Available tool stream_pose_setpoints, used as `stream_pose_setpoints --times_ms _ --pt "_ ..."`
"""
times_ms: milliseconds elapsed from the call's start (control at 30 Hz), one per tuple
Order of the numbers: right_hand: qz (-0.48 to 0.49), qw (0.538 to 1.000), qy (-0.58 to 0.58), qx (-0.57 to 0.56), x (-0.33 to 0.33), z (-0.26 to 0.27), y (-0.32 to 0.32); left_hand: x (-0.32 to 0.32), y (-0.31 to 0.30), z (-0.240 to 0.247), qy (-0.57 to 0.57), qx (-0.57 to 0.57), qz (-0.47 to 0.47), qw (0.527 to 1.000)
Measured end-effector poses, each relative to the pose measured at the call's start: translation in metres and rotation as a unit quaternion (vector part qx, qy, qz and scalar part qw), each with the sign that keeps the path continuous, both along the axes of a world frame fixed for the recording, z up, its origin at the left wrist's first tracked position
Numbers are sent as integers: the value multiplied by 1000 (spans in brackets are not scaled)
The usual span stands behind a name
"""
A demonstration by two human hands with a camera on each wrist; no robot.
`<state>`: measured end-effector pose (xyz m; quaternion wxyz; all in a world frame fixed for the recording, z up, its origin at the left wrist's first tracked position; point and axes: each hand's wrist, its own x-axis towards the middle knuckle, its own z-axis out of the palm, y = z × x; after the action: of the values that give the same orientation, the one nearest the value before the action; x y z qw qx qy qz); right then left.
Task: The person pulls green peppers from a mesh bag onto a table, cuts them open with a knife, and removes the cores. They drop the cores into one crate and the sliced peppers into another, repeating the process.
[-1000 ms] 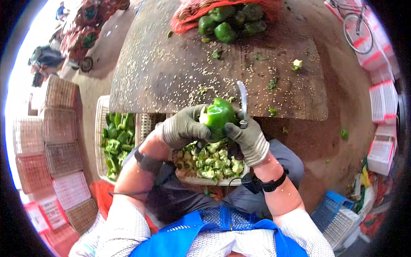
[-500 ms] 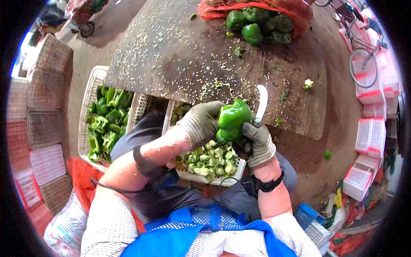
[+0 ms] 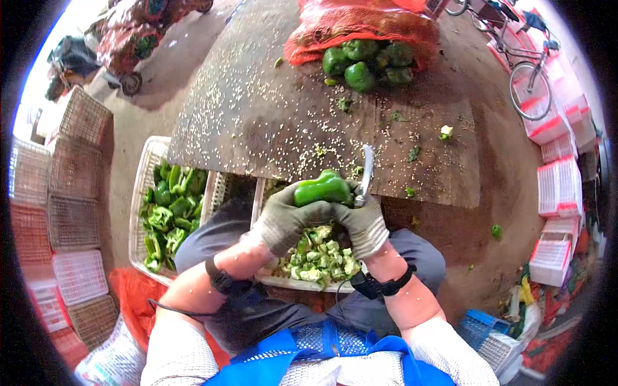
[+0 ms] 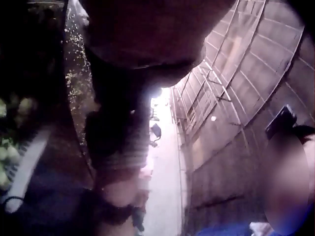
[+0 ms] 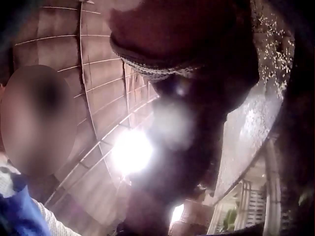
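Over a crate of pale green pepper cores [image 3: 315, 260], a whole-looking green bell pepper [image 3: 324, 188] lies sideways between the two gloved hands. The left hand [image 3: 286, 219] grips it from the left and below. On the other side, the right hand [image 3: 362, 222] holds a small knife [image 3: 367, 168], its curved blade pointing up and away from the body. The right fingers sit close against the pepper's right end, and the handle is mostly hidden in that glove. Both wrist views show the hands only as dark shapes.
A seed-strewn board [image 3: 257, 122] stands just ahead, bearing a red mesh sack [image 3: 364, 29] with green peppers [image 3: 360, 76] spilling from it. At left is a white crate [image 3: 140, 212] of cut peppers. Stacked crates [image 3: 74, 225] line the far left; a bicycle [image 3: 531, 90] stands far right.
The pepper has turned from upright to lying on its side. The hands have come closer together beneath it, and the knife stays in the right hand. The head view has shifted.
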<state>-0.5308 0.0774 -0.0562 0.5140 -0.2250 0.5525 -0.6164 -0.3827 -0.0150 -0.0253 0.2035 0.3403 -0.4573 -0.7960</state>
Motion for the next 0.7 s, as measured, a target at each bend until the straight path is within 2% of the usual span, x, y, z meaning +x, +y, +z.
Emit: stream_pose_setpoints --times_ms 67,100,133,167,200,233,267,333,367,400,433,467,500,533,567,600,633,667,700 --pt "17 998 -57 3 7 16 2 18 5 16 -37 -19 29 999" --pt "21 1000 -3 -8 10 19 4 33 7 24 -65 -50 50 995" --pt "57 998 -7 -11 11 29 9 55 10 23 -63 -57 97 992" --pt "50 998 -22 12 10 42 14 69 17 45 -86 -126 137 979" --pt "43 998 -38 34 8 51 19 97 12 37 -88 -161 197 963" --pt "-12 997 -70 -38 9 34 20 114 11 52 -66 -129 246 959" --pt "-23 997 -60 -53 5 26 22 143 2 41 -90 -181 282 938" --pt "-11 998 -65 -6 -8 28 32 189 -7 42 -133 -258 293 911" --pt "-13 998 -65 4 -11 31 36 240 -26 14 -214 -281 300 886" --pt "-13 998 -69 -1 -13 36 40 274 -44 -7 -292 -301 307 854" --pt "-12 997 -72 -4 -14 44 45 258 -34 14 -398 -310 281 816" --pt "-10 997 -73 -7 -16 50 49 299 -53 -27 -594 -496 212 597" --pt "-19 999 -43 16 -17 55 51 297 -63 -31 -624 -510 167 567" --pt "-32 997 -71 3 -20 62 53 289 -74 -31 -652 -522 122 536" --pt "-39 996 -83 -2 -25 62 55 218 -57 19 -591 -433 85 676" --pt "-43 994 -97 -4 -30 62 57 199 -77 7 -516 -430 37 740" --pt "-52 994 -92 4 -35 65 57 134 -72 32 -394 -212 39 893" --pt "-60 994 -87 12 -41 67 55 99 -87 27 -422 -250 0 871" --pt "-62 996 -59 0 -45 56 52 48 -88 42 -454 -344 -62 820"
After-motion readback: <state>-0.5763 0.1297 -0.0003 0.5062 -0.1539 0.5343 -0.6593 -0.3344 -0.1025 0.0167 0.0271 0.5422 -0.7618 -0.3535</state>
